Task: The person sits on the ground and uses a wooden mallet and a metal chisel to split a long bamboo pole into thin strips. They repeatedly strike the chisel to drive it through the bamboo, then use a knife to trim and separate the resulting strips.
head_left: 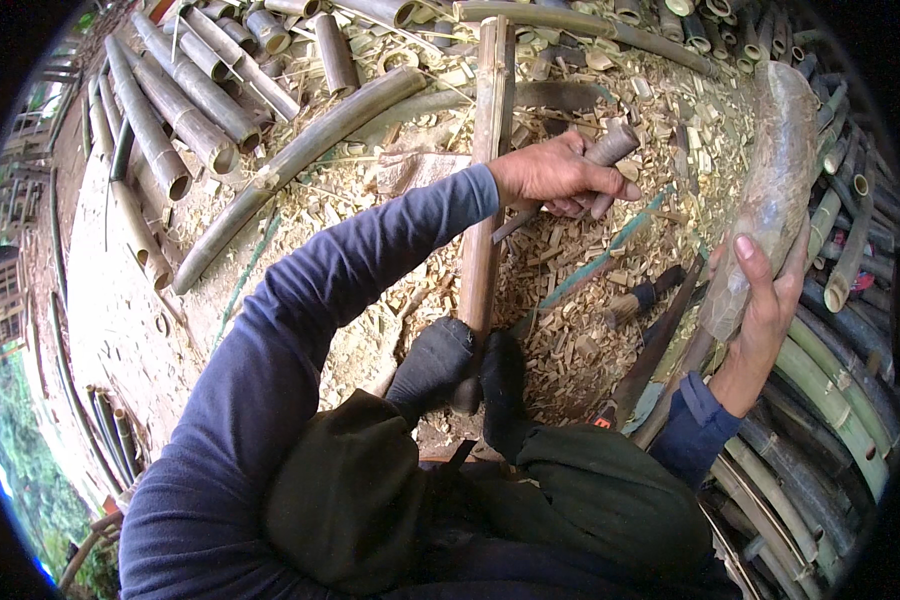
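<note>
My left hand (567,178) is closed round the brown, round handle of a chisel (613,146). The chisel's narrow metal end slants down to the left, by the right edge of a split bamboo pole (481,270). That pole runs away from me, its near end between my two dark-socked feet. On the right, my right hand (765,290) grips the lower end of a thick, pale wooden club (773,150), raised with its heavy end away from me. Whether the chisel touches the bamboo, I cannot tell.
Wood chips (580,340) cover the ground round the pole. A wooden-handled tool (630,305) and a long dark blade (660,340) lie by my right foot. Cut bamboo tubes (185,95) lie at the far left, a curved pole (300,170) nearer. Stacked bamboo (840,390) lines the right.
</note>
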Demonstrator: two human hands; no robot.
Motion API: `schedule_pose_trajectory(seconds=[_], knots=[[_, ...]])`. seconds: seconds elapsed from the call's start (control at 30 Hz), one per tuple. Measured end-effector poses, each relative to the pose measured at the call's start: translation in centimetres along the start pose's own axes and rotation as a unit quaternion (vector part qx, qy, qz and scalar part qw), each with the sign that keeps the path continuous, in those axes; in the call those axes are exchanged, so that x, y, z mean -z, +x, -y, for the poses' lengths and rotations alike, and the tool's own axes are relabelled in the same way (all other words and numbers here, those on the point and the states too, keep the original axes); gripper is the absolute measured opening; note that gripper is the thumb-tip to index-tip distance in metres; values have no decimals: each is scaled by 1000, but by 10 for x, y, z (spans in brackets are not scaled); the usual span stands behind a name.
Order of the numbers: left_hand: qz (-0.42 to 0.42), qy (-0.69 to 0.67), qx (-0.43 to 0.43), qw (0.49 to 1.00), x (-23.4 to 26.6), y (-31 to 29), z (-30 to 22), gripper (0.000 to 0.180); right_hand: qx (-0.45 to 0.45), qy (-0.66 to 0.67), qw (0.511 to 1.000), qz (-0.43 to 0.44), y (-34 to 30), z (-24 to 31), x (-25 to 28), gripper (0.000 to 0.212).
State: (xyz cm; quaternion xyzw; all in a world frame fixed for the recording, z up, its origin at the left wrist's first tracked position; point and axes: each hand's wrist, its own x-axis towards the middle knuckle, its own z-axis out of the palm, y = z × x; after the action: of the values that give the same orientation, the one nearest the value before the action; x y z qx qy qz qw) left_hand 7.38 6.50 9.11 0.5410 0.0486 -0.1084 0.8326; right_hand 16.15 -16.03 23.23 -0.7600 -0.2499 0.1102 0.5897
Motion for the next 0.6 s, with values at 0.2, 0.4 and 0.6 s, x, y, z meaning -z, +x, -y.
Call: schedule_pose_trajectory(seconds=[0.2, 0.4, 0.6], knots=[[2, 1, 2, 1000, 7, -5, -1, 25, 16, -24, 1000, 8, 2, -12, 1, 80], [3, 49, -43, 998, 0, -13, 9, 23, 50, -75, 996, 5, 15, 13, 23, 75], [-13, 74, -17, 997, -9, -9, 4, 31, 145, -120, 981, 55, 60, 6, 39, 69]])
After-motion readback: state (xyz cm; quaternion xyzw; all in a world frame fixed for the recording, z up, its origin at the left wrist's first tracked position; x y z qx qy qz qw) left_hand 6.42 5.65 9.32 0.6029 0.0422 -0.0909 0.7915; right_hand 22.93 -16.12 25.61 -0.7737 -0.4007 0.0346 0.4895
